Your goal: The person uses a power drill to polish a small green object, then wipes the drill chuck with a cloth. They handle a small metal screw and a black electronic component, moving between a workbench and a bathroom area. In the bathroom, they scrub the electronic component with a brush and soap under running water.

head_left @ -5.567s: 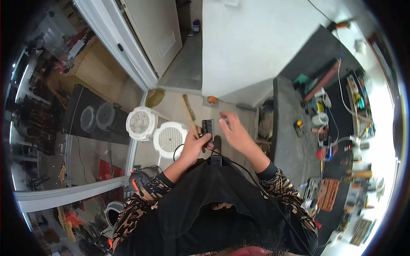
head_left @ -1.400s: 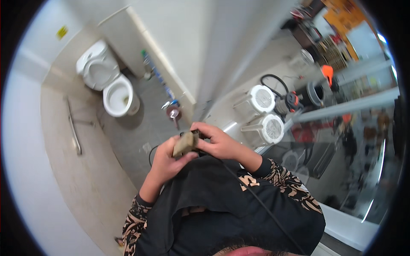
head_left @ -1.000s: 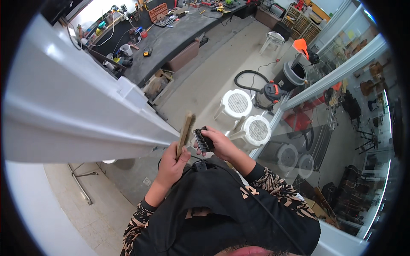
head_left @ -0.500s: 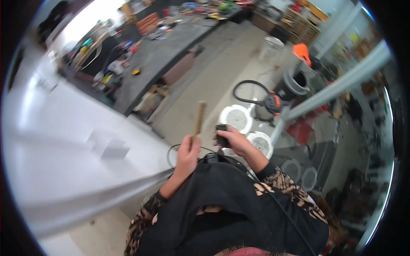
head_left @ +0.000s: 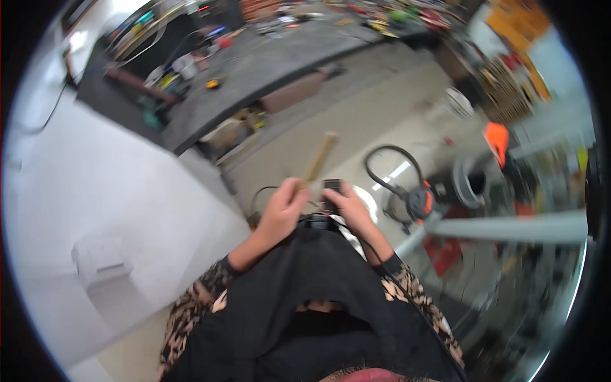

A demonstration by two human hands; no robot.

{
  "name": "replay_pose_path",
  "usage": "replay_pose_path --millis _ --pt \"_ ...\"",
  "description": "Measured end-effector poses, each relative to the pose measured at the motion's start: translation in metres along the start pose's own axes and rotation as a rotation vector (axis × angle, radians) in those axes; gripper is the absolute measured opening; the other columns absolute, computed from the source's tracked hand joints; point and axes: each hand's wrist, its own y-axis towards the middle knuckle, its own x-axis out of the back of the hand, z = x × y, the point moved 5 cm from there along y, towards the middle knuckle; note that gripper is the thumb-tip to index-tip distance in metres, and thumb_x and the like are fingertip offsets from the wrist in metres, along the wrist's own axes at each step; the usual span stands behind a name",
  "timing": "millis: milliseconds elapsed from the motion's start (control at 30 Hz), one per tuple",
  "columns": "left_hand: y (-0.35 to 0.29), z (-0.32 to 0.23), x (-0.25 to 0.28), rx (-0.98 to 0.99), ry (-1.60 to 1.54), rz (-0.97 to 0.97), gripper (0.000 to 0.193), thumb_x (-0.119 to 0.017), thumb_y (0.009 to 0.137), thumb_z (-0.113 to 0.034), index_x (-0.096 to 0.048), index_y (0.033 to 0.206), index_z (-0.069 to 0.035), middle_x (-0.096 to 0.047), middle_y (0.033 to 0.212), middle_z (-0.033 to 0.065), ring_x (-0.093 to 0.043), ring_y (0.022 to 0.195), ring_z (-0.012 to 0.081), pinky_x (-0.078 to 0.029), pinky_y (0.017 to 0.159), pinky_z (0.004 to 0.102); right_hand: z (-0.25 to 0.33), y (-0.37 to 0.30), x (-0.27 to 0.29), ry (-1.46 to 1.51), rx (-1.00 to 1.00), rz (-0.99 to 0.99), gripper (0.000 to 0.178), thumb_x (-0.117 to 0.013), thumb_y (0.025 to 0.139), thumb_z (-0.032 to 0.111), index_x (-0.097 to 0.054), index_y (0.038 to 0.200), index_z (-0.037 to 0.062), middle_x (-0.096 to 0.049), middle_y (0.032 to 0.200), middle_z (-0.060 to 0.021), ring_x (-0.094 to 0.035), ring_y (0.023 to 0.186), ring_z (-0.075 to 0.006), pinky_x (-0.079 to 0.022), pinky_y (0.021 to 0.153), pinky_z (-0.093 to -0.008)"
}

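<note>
My left hand [head_left: 283,205] is closed round the lower end of a narrow tan brush [head_left: 319,156], which points up and away, tilted to the right. Motion blur hides its bristle detail. Close beside it, my right hand [head_left: 351,207] grips a small black rectangular device [head_left: 331,186], with the thumb lying on it. The two hands are apart by a small gap, in front of my dark apron [head_left: 286,280]. A cable [head_left: 375,251] runs down across my right side.
A dark workbench [head_left: 254,70] cluttered with tools stretches across the far left. White wall panels [head_left: 146,184] stand at my left. On the floor to the right are a vacuum cleaner [head_left: 417,202] with a looped hose and a grey bin [head_left: 468,181]. A glass partition's pale frame [head_left: 509,226] lies beyond.
My view has turned, shifting bench and vacuum cleaner in the picture. The brush has gone from nearly upright to tilted right, and my hands are closer together. Both still hold the same things.
</note>
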Motion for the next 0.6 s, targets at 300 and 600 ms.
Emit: replay_pose_path --millis 300,600 --pt "0.236 0.045 0.006 0.104 -0.003 0.188 0.035 -0.065 0.111 -0.033 -0.061 0.112 0.002 -0.057 0.089 0.0083 -0.053 0.085 0.0148 -0.045 0.076 0.0348 0.066 0.185 0.053 0.06 -0.015 -0.135 0.028 -0.062 0.111 0.018 -0.057 0.132 0.0008 -0.074 0.108 -0.0149 -0.076 0.088 -0.0237 -0.06 0.075 -0.035" --pt "0.445 0.0 -0.007 0.194 -0.171 0.42 0.035 -0.062 0.112 -0.033 -0.061 0.124 0.0 -0.07 0.101 0.0101 -0.065 0.097 0.0188 -0.052 0.088 0.0358 0.24 0.314 0.067 0.073 0.09 -0.149 0.024 -0.059 0.114 0.021 -0.059 0.13 0.0038 -0.071 0.1 -0.006 -0.07 0.082 -0.0146 -0.054 0.066 -0.029"
